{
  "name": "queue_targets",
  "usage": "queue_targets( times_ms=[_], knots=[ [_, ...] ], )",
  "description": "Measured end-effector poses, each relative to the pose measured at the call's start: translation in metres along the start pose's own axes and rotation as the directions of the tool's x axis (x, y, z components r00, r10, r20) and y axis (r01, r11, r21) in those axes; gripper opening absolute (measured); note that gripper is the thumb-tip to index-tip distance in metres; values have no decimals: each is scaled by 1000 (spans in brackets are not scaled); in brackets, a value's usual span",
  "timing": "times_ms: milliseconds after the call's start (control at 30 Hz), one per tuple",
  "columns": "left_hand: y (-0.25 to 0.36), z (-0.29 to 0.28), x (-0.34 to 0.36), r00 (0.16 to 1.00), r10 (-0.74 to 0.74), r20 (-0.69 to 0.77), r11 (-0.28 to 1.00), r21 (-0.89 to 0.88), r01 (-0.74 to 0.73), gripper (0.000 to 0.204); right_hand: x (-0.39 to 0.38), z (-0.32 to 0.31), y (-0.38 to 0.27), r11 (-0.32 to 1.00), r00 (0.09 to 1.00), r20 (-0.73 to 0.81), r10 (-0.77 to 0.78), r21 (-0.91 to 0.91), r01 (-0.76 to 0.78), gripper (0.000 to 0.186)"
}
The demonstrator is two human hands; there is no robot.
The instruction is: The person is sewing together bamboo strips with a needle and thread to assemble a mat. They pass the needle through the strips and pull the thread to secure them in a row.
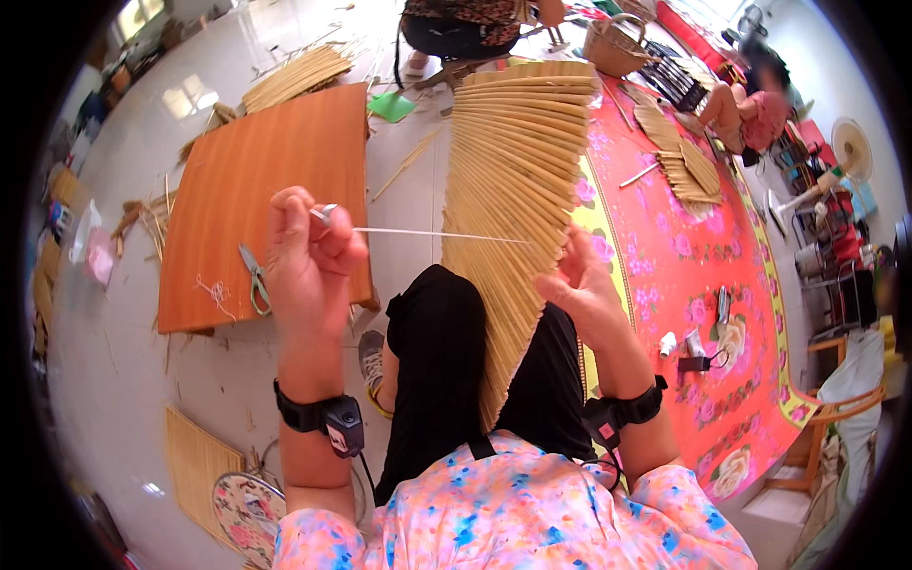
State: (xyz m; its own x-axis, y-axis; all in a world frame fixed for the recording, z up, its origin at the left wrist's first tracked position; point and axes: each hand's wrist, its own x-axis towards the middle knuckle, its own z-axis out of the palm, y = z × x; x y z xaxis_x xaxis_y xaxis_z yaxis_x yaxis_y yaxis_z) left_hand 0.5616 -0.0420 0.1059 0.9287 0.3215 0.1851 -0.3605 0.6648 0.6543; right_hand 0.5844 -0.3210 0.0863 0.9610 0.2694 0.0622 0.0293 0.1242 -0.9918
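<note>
One stick fan (513, 180), wide end far and narrow end near, laid over the lap (437, 342), probably for support from beneath. One white thread (427, 232), stretched from the fan leftward to the left hand (313, 252), curled and pinching it, likely to keep it taut. One right hand (591, 294) at the fan's right edge, fingers bent, apparently to steady it; impossible to tell whether pinching. On the table (275, 142) at left, one pair of scissors (256, 275) and one thread tangle (218, 294), perhaps set there for easy reach.
</note>
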Motion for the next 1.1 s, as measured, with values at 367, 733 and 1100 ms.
queue_targets(
  times_ms=[367, 733, 1100],
  knots=[
    [46, -22, 21, 997, -71, -31, 929, 362, 77, 11, -6, -74, -10, 894, 908, 355, 222, 298, -334, 7],
    [114, -71, 14, 916, 367, -165, 649, 750, -125, 13, -6, -33, -8, 829, 934, -230, -274, -548, 108, 39],
    [-93, 58, -24, 951, -134, 279, 509, 843, -175, 15, -9, 22, -9, 742, 945, -132, -298, -655, 142, 50]
  ],
)
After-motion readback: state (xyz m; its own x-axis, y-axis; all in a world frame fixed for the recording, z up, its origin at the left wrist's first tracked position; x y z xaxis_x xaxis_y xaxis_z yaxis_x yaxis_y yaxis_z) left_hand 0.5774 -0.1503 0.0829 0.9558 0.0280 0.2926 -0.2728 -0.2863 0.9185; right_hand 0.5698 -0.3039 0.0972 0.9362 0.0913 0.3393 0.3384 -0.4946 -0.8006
